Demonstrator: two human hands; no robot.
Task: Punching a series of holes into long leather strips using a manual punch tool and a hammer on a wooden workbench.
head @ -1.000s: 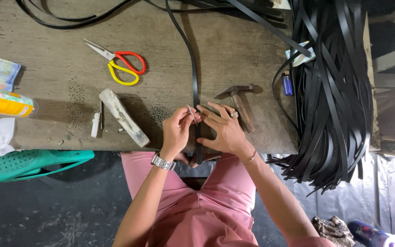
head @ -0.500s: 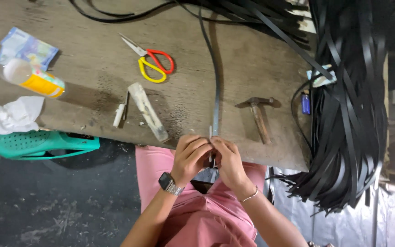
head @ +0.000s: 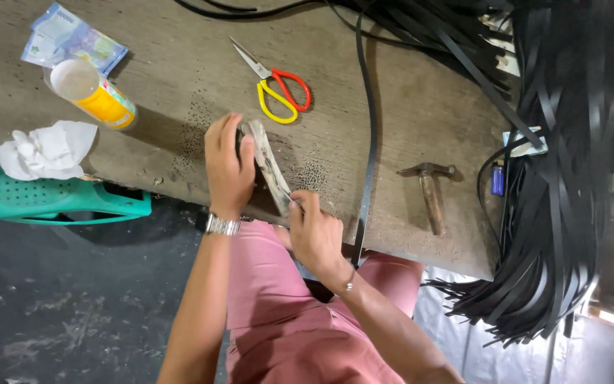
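Nearest, the right hand [head: 315, 231] pinches the near end of a long grey tool [head: 270, 169] lying on the wooden table [head: 179, 85]; what sits in its fingertips is too small to tell. The left hand [head: 227, 165] curls over the tool's far end, hiding it. Beyond lie a black strap [head: 372, 142], a hammer [head: 429, 186] and scissors [head: 278, 89].

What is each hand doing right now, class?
Left hand: closed on the upper end of the grey tool.
Right hand: closed on its lower end.
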